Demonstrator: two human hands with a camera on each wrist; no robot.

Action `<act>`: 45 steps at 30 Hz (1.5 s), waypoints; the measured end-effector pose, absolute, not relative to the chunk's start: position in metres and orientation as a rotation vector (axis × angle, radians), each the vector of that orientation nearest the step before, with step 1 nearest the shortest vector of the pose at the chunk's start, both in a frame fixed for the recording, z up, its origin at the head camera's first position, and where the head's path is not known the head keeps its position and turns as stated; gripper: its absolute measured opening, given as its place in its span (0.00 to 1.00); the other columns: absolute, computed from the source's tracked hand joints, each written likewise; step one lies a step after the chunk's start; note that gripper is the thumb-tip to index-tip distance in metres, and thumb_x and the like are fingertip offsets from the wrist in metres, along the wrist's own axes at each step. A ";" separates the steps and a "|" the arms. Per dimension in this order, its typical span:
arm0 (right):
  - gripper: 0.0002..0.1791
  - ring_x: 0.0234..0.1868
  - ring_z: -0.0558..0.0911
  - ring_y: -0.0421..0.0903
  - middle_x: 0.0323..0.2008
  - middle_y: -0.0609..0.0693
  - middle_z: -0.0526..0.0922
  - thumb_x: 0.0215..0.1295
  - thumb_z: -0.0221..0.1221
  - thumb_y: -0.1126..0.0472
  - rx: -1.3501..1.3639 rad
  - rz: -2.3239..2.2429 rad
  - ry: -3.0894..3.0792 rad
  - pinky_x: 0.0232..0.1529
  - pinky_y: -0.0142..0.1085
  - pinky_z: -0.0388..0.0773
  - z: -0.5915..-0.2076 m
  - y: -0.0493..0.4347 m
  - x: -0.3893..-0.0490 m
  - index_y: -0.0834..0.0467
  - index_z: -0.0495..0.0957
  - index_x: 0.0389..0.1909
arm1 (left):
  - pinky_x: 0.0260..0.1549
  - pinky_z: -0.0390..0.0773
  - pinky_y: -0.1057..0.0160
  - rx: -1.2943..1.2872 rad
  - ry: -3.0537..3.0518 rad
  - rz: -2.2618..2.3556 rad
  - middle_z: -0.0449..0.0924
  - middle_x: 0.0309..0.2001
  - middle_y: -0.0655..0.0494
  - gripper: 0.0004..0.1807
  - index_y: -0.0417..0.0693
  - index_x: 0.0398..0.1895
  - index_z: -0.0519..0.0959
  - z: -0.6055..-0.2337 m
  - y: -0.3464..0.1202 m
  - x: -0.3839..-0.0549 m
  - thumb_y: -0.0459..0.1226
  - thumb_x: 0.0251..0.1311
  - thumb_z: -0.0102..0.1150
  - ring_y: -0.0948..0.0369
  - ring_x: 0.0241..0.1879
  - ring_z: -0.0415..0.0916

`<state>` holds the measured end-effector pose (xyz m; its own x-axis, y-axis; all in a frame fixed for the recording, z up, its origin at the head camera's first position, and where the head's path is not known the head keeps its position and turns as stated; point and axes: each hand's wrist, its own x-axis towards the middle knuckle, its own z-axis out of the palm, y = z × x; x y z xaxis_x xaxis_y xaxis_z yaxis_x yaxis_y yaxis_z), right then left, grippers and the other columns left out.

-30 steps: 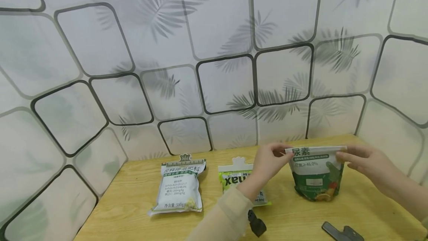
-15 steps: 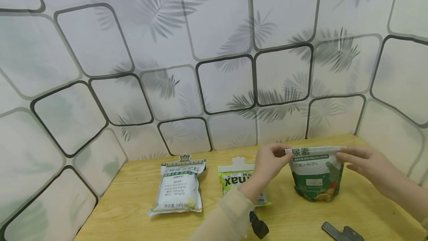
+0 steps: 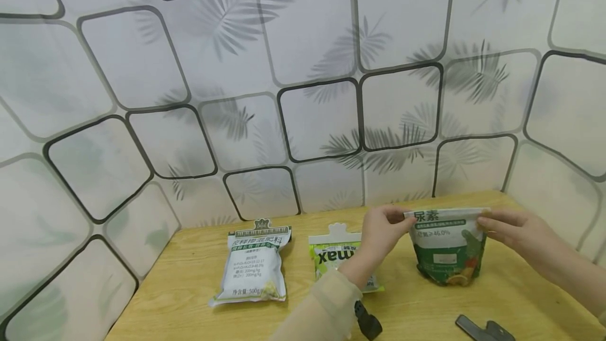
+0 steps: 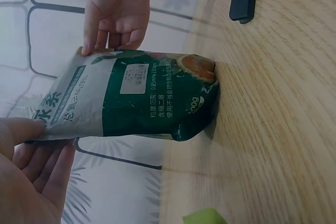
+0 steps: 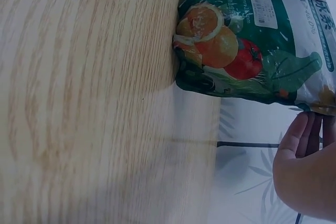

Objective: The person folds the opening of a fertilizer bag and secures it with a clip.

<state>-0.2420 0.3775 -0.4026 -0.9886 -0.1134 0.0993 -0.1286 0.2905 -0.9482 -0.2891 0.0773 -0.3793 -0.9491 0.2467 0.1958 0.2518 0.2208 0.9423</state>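
A green-and-white fertilizer bag (image 3: 447, 257) stands upright on the table, with oranges and a tomato printed on its front. My left hand (image 3: 381, 236) pinches its top left corner between thumb and fingers. At the top right corner, my right hand (image 3: 523, 233) pinches the bag in the same way. Between them the white top edge is stretched nearly straight. The left wrist view shows the bag (image 4: 142, 95) with its base on the wood and both hands at its top. From the right wrist view, the printed fruit on the bag (image 5: 231, 45) is plain.
A white fertilizer bag (image 3: 253, 267) with a dark clip along its top lies at the left. Beside it is a lime-green bag (image 3: 326, 259) under a white clip, partly behind my left arm. A dark grey clip (image 3: 483, 328) lies at the front. A black buckle (image 3: 368, 321) hangs by my left sleeve.
My left forearm and the black buckle have shifted slightly right and down. Both hands keep their grip, and the bag stays in place.
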 end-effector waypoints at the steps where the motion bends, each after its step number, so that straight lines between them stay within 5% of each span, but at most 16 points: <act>1: 0.22 0.46 0.82 0.22 0.45 0.24 0.85 0.86 0.48 0.64 0.235 1.853 -2.515 0.43 0.14 0.79 -0.403 0.378 -0.242 0.33 0.85 0.47 | 0.37 0.85 0.70 -0.489 -2.448 -1.907 0.90 0.38 0.59 0.07 0.49 0.44 0.92 -0.379 0.077 -0.289 0.37 0.65 0.75 0.71 0.37 0.84; 20: 0.23 0.48 0.85 0.24 0.48 0.25 0.87 0.85 0.49 0.67 0.289 1.919 -2.450 0.45 0.16 0.82 -0.406 0.384 -0.240 0.34 0.86 0.49 | 0.38 0.87 0.69 -0.455 -2.424 -2.009 0.91 0.38 0.57 0.05 0.47 0.42 0.92 -0.379 0.078 -0.288 0.36 0.66 0.74 0.69 0.37 0.85; 27: 0.16 0.45 0.85 0.24 0.46 0.20 0.82 0.85 0.50 0.66 0.220 1.919 -2.476 0.44 0.18 0.83 -0.408 0.385 -0.238 0.40 0.80 0.50 | 0.38 0.86 0.69 -0.472 -2.434 -1.989 0.90 0.37 0.57 0.05 0.48 0.42 0.92 -0.380 0.078 -0.288 0.36 0.66 0.73 0.70 0.37 0.84; 36: 0.18 0.47 0.84 0.24 0.47 0.21 0.82 0.85 0.50 0.64 0.236 1.921 -2.500 0.45 0.18 0.84 -0.410 0.388 -0.238 0.35 0.81 0.49 | 0.37 0.86 0.69 -0.465 -2.449 -1.984 0.89 0.36 0.57 0.05 0.47 0.42 0.92 -0.379 0.078 -0.290 0.36 0.67 0.73 0.70 0.36 0.83; 45: 0.17 0.47 0.85 0.26 0.47 0.22 0.84 0.87 0.45 0.65 0.265 2.018 -2.510 0.46 0.21 0.85 -0.414 0.395 -0.233 0.46 0.82 0.56 | 0.37 0.86 0.69 -0.454 -2.456 -1.980 0.89 0.36 0.57 0.04 0.47 0.41 0.92 -0.379 0.079 -0.290 0.36 0.66 0.73 0.70 0.36 0.83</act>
